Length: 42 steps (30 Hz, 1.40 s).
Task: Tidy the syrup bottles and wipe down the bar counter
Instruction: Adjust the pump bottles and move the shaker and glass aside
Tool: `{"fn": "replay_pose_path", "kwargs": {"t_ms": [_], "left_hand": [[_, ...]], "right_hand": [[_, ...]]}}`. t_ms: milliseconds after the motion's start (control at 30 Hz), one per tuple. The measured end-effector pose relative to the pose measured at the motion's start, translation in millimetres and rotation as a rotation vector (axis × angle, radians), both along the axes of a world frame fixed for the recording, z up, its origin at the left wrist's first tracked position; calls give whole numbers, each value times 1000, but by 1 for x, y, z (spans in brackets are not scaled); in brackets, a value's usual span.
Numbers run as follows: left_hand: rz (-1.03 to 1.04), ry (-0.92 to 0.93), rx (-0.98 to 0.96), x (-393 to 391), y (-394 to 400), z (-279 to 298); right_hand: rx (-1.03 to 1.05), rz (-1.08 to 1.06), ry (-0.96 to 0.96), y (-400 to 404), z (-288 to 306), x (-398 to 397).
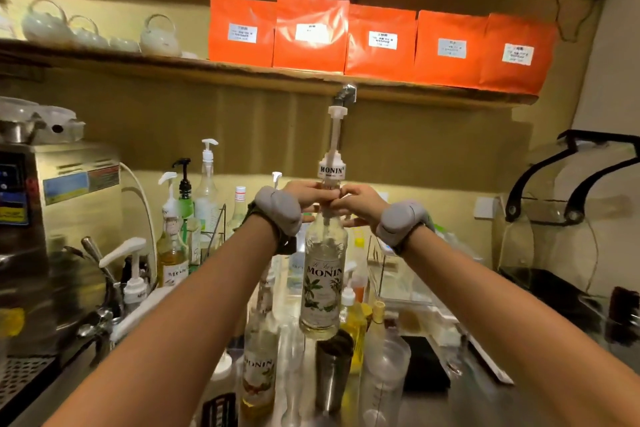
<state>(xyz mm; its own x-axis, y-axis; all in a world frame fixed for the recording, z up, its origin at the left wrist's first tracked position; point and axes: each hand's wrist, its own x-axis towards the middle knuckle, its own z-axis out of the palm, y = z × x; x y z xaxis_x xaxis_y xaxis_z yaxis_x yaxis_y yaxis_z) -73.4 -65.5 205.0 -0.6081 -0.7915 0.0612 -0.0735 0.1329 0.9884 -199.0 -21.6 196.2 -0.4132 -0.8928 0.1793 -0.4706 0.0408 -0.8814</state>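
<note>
I hold a clear Monin syrup bottle (325,274) raised above the counter, upright, with a white pump (333,149) standing on its neck. My left hand (304,198) grips the bottle's neck from the left. My right hand (355,201) pinches the neck just under the pump collar from the right. Both wrists wear grey bands. Below stands another Monin bottle (259,367) on the steel counter (485,402). Several more pump bottles (173,246) crowd the back left.
A steel coffee machine (59,218) with a steam wand fills the left. A steel shaker (333,371), a clear measuring cup (384,374) and a yellow bottle (356,322) stand under the raised bottle. A glass grinder hopper (561,218) is at right. Orange bags (381,42) line the shelf above.
</note>
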Motion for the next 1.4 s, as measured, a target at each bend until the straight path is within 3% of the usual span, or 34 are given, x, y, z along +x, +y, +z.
{"fn": "replay_pose_path", "kwargs": {"t_ms": [600,933,1400], "left_hand": [[131,20,-7,-50,-99,-2],[45,-132,63,-57,-159,-4],[-13,-361,135,-74,-226,-51]], "right_hand": [[-60,26,0,-119,-12,-48],[-65,35,-50,-178,-29,-59],[43,6,-61,-232,-87,-80]]}}
